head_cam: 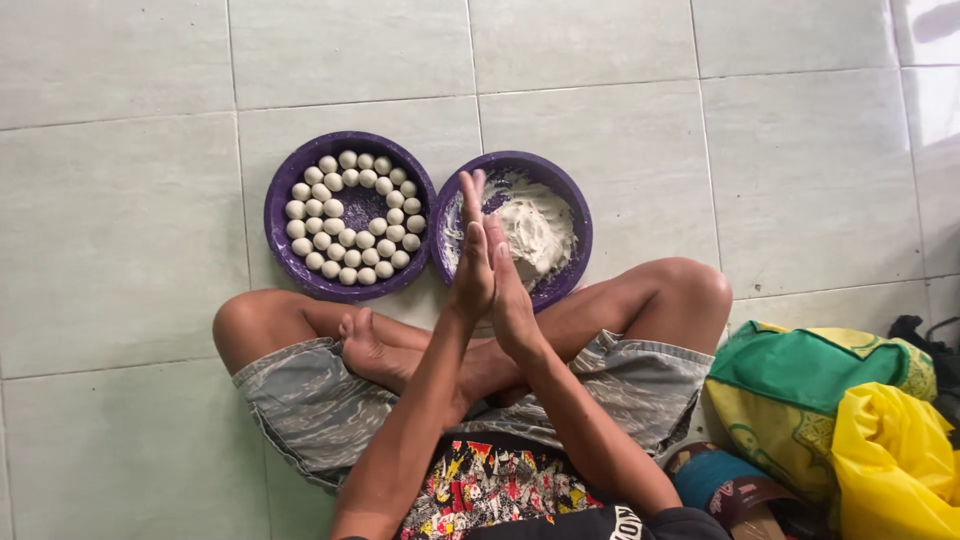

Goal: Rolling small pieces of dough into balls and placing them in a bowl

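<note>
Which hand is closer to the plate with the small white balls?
The left hand, slightly. It is pressed flat against the right hand, on the side facing the plate of balls. The right hand lies toward the bowl of dough.

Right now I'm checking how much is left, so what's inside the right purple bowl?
The right purple bowl holds a mound of white dough and floury smears. The left hand and right hand, pressed together, cover its near left side.

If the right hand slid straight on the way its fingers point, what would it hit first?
Probably the dough in the right bowl: the right hand, pressed flat against the left hand, points straight at it. Height above it is unclear.
</note>
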